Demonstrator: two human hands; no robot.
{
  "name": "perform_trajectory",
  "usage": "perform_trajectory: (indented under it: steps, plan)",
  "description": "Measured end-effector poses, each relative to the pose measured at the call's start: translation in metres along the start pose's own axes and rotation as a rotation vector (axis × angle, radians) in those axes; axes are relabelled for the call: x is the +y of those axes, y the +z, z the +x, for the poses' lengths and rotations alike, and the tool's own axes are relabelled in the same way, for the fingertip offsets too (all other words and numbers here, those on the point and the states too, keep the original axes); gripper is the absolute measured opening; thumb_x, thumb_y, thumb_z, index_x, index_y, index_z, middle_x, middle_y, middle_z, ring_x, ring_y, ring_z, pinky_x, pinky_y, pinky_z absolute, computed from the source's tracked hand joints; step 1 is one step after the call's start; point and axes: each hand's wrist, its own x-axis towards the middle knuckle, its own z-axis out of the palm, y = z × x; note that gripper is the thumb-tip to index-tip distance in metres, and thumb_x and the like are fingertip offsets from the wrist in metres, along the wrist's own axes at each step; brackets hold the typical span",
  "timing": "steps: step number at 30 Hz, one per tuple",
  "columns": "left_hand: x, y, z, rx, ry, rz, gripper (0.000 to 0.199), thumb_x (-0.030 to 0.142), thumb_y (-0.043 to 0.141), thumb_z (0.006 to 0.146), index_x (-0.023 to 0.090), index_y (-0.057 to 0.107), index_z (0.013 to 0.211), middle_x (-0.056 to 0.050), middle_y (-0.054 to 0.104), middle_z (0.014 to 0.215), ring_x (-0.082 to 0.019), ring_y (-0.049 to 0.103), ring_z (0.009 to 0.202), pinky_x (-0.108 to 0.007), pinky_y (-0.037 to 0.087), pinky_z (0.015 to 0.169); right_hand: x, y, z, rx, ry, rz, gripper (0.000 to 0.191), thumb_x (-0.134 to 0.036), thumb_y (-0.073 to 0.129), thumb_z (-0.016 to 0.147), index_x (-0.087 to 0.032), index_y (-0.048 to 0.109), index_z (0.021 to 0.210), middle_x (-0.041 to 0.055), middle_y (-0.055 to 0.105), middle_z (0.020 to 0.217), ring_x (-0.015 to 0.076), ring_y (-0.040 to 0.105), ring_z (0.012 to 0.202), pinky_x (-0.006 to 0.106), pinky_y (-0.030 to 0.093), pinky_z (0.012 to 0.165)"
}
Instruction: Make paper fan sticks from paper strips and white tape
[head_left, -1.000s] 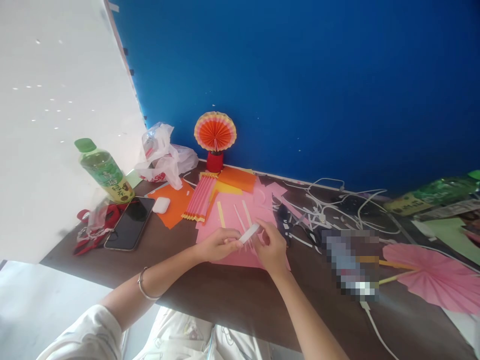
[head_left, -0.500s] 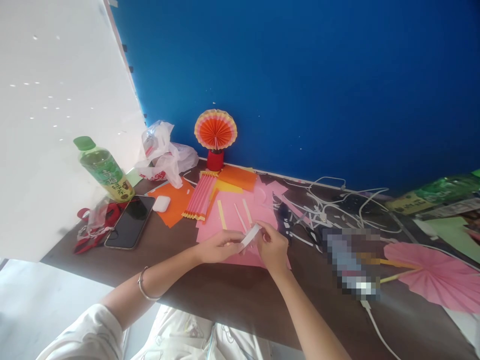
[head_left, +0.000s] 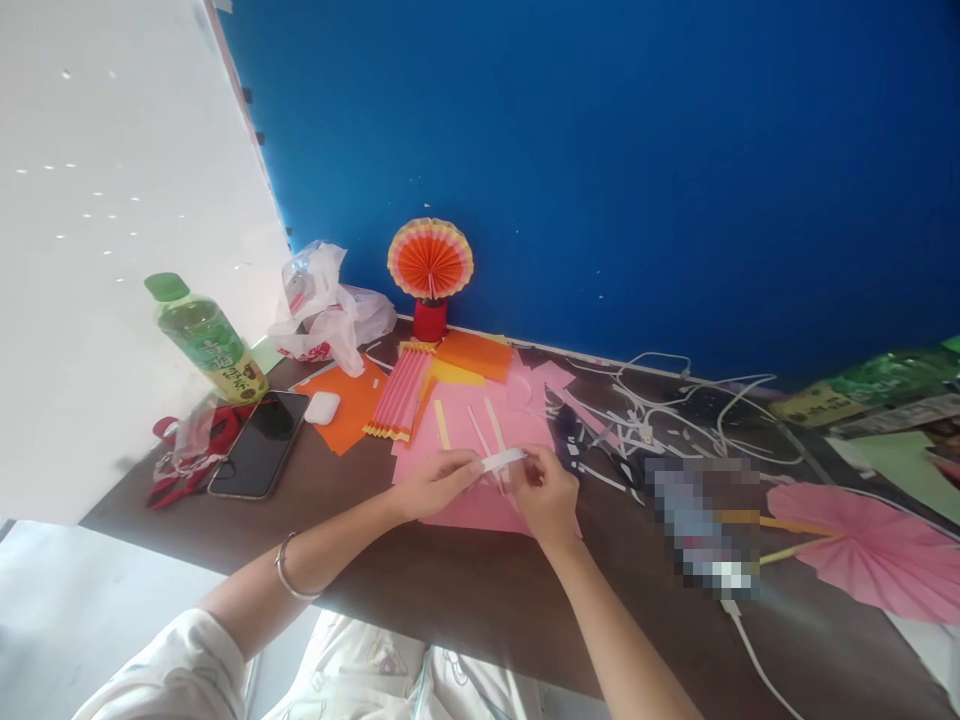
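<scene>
A short white strip (head_left: 502, 460) is stretched between my two hands, above pink paper (head_left: 465, 510). My left hand (head_left: 439, 485) pinches its left end, and the fingers of my right hand (head_left: 546, 492) are closed on its right end. Under and behind the hands, thin strips lie on the pink sheet, among them a yellow strip (head_left: 442, 425). Just left of them is a pleated pink paper (head_left: 405, 392) with yellow-orange edges. What the strip is made of cannot be made out.
Left: bottle (head_left: 206, 340), phone (head_left: 260, 445), white case (head_left: 322, 408), orange paper (head_left: 349, 400), plastic bag (head_left: 330, 315). Behind: round paper fan (head_left: 430, 259) on a red base, orange sheet (head_left: 476, 355). Right: white cables (head_left: 660, 405), scissors (head_left: 622, 465), blurred device (head_left: 697, 530), pink fan (head_left: 870, 550).
The white strip has turned from a slant to nearly level. My left hand has lifted slightly, and the fingers of both hands have shifted on the strip.
</scene>
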Motion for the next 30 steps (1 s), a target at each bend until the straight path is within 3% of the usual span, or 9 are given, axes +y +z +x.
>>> perform_trajectory:
  steps: [3,5,7,11,14,19,23,26,30]
  plan:
    - [-0.003,-0.003,0.002,0.152,-0.032,-0.098,0.039,0.049,0.044,0.083,0.014,0.055,0.072,0.0,0.049,0.068,-0.011,0.048,0.064,-0.025,0.043,0.066,0.005,-0.012,0.008,-0.188,-0.01,0.018,0.028,-0.036,0.052,0.078,-0.018,0.051,0.099,-0.0034,0.058,0.056,0.0121,0.054,0.048,0.022,0.043,0.051]
    - [-0.004,-0.007,0.004,0.264,-0.03,-0.155,0.037,0.049,0.047,0.08,0.015,0.051,0.067,0.0,0.049,0.069,-0.011,0.048,0.067,-0.026,0.043,0.071,0.014,-0.02,0.015,-0.14,0.058,-0.124,0.035,-0.04,0.052,0.078,-0.017,0.048,0.105,-0.0006,0.059,0.064,0.0146,0.057,0.055,0.025,0.044,0.054]
    - [-0.004,-0.011,0.006,0.348,-0.024,-0.179,0.036,0.047,0.047,0.08,0.015,0.048,0.063,0.002,0.045,0.063,-0.01,0.045,0.063,-0.025,0.041,0.07,0.028,-0.027,0.02,-0.045,0.153,-0.377,0.03,-0.042,0.047,0.079,-0.018,0.052,0.095,0.0042,0.059,0.071,0.0185,0.058,0.062,0.029,0.044,0.056]
    - [-0.008,-0.019,0.01,0.407,-0.02,-0.182,0.034,0.042,0.048,0.08,0.015,0.048,0.06,0.003,0.04,0.058,-0.009,0.039,0.058,-0.024,0.037,0.064,0.059,-0.029,0.02,-0.126,0.278,-0.568,0.039,-0.044,0.054,0.071,-0.013,0.053,0.095,0.0171,0.058,0.09,0.0268,0.059,0.074,0.036,0.044,0.058]
    - [-0.012,-0.024,0.012,0.406,-0.03,-0.184,0.028,0.037,0.046,0.078,0.015,0.053,0.064,0.003,0.039,0.057,-0.01,0.039,0.059,-0.025,0.037,0.065,0.074,-0.027,0.019,-0.099,0.32,-0.458,0.042,-0.034,0.055,0.07,-0.007,0.05,0.102,0.0218,0.056,0.091,0.0296,0.059,0.075,0.039,0.045,0.061]
    - [-0.014,-0.032,0.013,0.394,-0.013,-0.201,0.021,0.029,0.045,0.075,0.013,0.058,0.07,0.001,0.047,0.061,-0.012,0.045,0.064,-0.027,0.038,0.07,0.067,-0.029,0.027,0.156,0.403,-0.194,0.036,-0.033,0.046,0.078,-0.008,0.048,0.104,0.0182,0.057,0.085,0.0291,0.058,0.077,0.044,0.045,0.067]
    - [-0.011,-0.036,0.012,0.376,0.023,-0.123,0.023,0.03,0.046,0.078,0.013,0.062,0.074,-0.004,0.06,0.077,-0.017,0.054,0.079,-0.029,0.038,0.078,0.044,-0.034,0.037,0.217,0.581,0.498,0.033,-0.051,0.042,0.081,-0.019,0.049,0.085,0.0036,0.054,0.074,0.0137,0.052,0.057,0.027,0.042,0.048]
    - [-0.008,-0.037,0.011,0.37,0.044,-0.022,0.024,0.031,0.047,0.079,0.014,0.063,0.073,-0.003,0.061,0.075,-0.017,0.055,0.077,-0.029,0.04,0.076,0.031,-0.034,0.04,0.297,0.577,0.867,0.033,-0.048,0.063,0.069,-0.019,0.049,0.077,-0.0014,0.052,0.076,0.0061,0.047,0.056,0.018,0.036,0.044]
    - [-0.006,-0.037,0.01,0.355,0.063,0.042,0.027,0.036,0.048,0.081,0.014,0.064,0.076,-0.004,0.062,0.075,-0.017,0.056,0.075,-0.028,0.041,0.073,0.031,-0.031,0.037,0.449,0.48,0.808,0.033,-0.034,0.072,0.063,-0.019,0.052,0.085,-0.003,0.054,0.078,0.0042,0.048,0.058,0.016,0.039,0.049]
